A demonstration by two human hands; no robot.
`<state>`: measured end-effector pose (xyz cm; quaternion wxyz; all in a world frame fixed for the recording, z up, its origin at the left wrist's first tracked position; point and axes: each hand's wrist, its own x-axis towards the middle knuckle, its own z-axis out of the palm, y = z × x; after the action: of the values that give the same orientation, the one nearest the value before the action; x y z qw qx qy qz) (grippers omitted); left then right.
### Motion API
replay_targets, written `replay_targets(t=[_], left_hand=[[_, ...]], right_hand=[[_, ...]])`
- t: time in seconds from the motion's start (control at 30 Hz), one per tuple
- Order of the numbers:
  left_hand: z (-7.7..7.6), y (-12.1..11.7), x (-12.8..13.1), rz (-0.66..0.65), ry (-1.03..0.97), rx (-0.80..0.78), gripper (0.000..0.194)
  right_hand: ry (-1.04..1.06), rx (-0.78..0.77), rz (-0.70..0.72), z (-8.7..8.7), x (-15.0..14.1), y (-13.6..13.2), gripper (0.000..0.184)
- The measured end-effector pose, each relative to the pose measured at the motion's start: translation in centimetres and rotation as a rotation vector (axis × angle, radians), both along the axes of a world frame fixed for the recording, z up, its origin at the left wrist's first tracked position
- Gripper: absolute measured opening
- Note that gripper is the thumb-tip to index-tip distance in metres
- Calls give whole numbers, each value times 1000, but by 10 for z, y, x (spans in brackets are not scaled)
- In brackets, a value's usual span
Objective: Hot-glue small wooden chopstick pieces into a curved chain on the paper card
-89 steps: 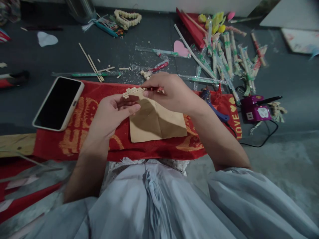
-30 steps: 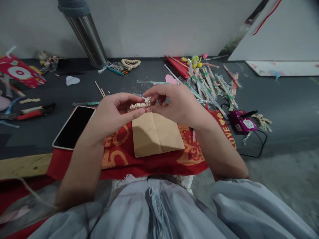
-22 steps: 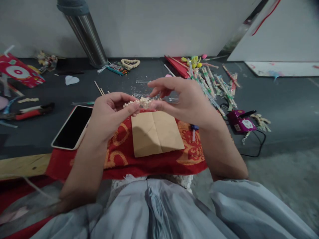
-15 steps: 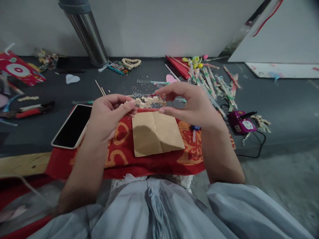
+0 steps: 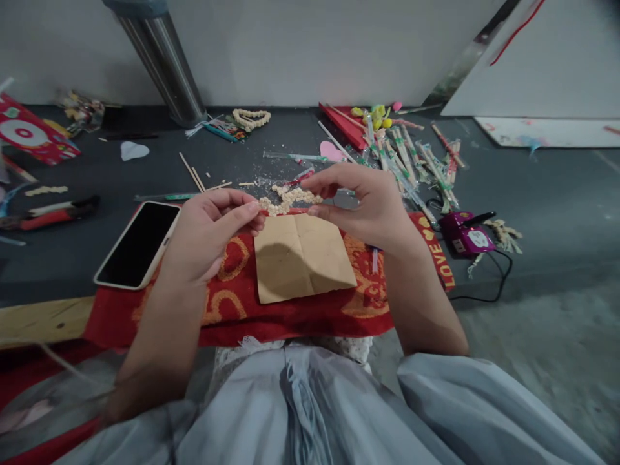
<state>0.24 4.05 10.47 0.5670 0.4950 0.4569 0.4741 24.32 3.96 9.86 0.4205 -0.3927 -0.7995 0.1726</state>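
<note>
Bits (image 5: 289, 196) were joined but spread open. Left hand (image 5: 206, 229) pinched them; right hand (image 5: 371, 201) curved half open, hold unclear. Far left, a loop (image 5: 261, 119) was closed.

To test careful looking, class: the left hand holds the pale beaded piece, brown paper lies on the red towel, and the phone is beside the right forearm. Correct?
No: the head view shows the phone beside the left forearm. The left hand holds the pale beaded piece, and brown paper lies on the red towel.
</note>
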Motion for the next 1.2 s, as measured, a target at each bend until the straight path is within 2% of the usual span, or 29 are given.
replay_targets(t=[0.37,0.6,0.77,0.93,1.03,1.2], left_hand=[[4,-7,2,-9,-5,-69,17],[-3,-10,4,27,-48,-101,18],[-9,-11,4,9,-29,-125,17],[-20,-12,2,-36,9,-127,14],[-31,-14,3,-62,147,-101,13],[-54,-13,11,-128,573,-17,19]], right_hand=[[32,14,-5,2,4,-1,35],[-14,3,-27,-5,9,-7,42],[-65,-3,-110,-6,10,-13,26],[-108,-4,-127,-9,12,-17,9],[-153,-34,-139,-21,18,-22,8],[-256,-86,-178,-52,29,-33,11]])
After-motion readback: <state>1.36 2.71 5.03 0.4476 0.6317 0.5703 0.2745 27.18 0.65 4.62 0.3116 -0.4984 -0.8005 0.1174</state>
